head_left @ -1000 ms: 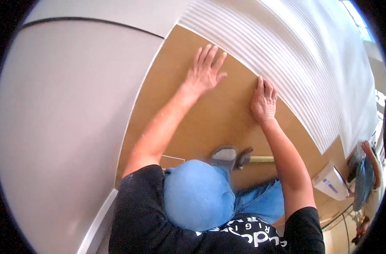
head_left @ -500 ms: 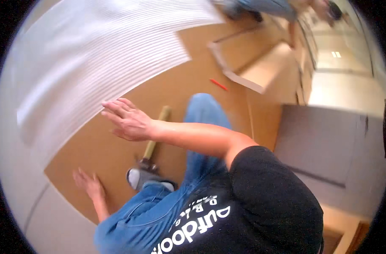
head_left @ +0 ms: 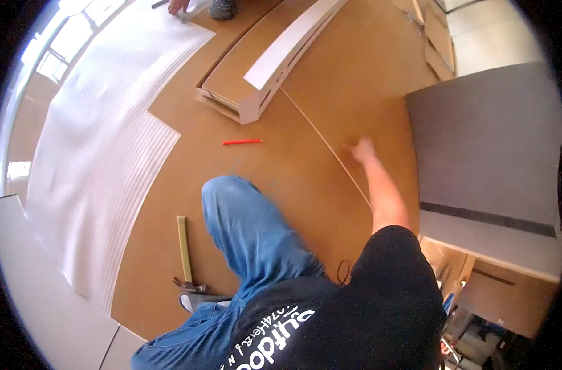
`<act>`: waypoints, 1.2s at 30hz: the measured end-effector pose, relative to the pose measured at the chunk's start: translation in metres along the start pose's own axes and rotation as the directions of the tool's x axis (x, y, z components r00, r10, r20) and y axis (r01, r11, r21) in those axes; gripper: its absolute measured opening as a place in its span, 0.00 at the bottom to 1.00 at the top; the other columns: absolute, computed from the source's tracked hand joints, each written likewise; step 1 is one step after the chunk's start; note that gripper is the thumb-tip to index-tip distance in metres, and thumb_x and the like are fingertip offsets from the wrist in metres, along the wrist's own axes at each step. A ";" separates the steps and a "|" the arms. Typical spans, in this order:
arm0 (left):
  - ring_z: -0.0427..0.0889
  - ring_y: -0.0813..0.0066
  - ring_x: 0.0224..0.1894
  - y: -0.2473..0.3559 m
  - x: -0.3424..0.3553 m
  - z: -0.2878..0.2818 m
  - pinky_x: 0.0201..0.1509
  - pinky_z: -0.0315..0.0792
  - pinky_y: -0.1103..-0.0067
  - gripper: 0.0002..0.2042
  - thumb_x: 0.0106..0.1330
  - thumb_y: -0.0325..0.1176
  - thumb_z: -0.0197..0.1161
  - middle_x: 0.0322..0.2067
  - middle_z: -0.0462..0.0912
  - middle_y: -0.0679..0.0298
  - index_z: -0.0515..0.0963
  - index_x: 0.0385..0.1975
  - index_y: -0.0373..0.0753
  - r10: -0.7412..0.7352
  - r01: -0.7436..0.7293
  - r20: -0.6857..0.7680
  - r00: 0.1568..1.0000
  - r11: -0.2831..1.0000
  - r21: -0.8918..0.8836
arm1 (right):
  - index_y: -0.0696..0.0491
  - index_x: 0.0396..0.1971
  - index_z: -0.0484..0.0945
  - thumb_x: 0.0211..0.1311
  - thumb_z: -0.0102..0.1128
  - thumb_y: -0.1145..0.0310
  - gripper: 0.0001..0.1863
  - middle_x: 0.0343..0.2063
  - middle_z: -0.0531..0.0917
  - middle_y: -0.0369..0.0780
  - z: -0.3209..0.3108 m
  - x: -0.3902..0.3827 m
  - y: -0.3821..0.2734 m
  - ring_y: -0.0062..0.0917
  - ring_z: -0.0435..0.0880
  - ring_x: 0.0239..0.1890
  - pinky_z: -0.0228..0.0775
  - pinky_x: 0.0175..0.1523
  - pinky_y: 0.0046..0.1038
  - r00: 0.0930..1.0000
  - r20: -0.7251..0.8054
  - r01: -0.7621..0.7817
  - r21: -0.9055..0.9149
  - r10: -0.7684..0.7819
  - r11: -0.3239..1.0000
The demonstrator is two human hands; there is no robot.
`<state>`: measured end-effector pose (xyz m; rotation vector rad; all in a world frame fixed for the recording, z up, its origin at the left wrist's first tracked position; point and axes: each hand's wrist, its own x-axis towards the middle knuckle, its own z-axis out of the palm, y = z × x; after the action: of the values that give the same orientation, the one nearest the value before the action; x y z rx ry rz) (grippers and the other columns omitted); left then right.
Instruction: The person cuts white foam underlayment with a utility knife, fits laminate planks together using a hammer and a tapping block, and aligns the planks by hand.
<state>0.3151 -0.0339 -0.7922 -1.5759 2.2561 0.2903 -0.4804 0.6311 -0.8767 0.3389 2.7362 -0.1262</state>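
My right hand (head_left: 362, 150) is stretched out to the right, low over the brown cardboard sheet (head_left: 330, 216), beside a straight seam. Its fingers look apart and hold nothing, though they are slightly blurred. My left hand is out of view. A claw hammer (head_left: 184, 250) with a yellowish handle lies left of my bent knee, its head by my shoe. Beyond the knee lies a red pencil-like stick (head_left: 243, 142). A thin dark loop (head_left: 342, 271) shows beside my shirt.
A long cardboard carton (head_left: 247, 111) with a white flap lies ahead. White ribbed foam sheeting (head_left: 108, 142) spreads along the left. A large grey panel (head_left: 484, 142) stands at the right. At the top are another person's hand (head_left: 178, 6) and dark shoe (head_left: 222, 8).
My right hand has swung from the left, above the hammer, across to the right. My left hand has left the view. My view has turned rightward, and the other person now shows at the top left.
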 end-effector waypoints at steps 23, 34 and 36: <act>0.74 0.50 0.68 0.038 0.047 -0.195 0.69 0.71 0.63 0.26 0.76 0.42 0.60 0.66 0.75 0.44 0.70 0.68 0.32 -0.103 0.118 0.162 0.981 0.989 -0.085 | 0.63 0.51 0.81 0.74 0.57 0.52 0.25 0.47 0.86 0.53 -0.121 0.005 0.059 0.46 0.84 0.51 0.72 0.57 0.39 0.952 -0.034 0.305 0.179 -0.304 0.935; 0.82 0.55 0.60 0.233 0.034 -0.384 0.66 0.74 0.63 0.28 0.72 0.45 0.65 0.61 0.81 0.51 0.73 0.67 0.38 0.412 -0.403 0.093 0.906 0.909 -0.106 | 0.63 0.60 0.77 0.79 0.55 0.53 0.27 0.54 0.85 0.50 -0.373 -0.239 -0.022 0.40 0.82 0.54 0.72 0.60 0.39 0.534 -0.675 0.674 -0.023 -0.509 0.739; 0.77 0.57 0.65 0.311 0.000 -0.427 0.70 0.71 0.60 0.28 0.70 0.42 0.68 0.65 0.77 0.52 0.72 0.68 0.41 0.497 -0.495 0.055 0.866 0.868 -0.047 | 0.63 0.61 0.76 0.78 0.57 0.56 0.26 0.56 0.83 0.49 -0.434 -0.283 -0.045 0.39 0.81 0.55 0.72 0.62 0.39 0.423 -0.790 0.672 -0.055 -0.444 0.739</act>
<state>-0.0537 -0.0839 -0.4169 -0.9498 2.5830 0.5064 -0.3928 0.5841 -0.3668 -0.7005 3.5778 -0.7060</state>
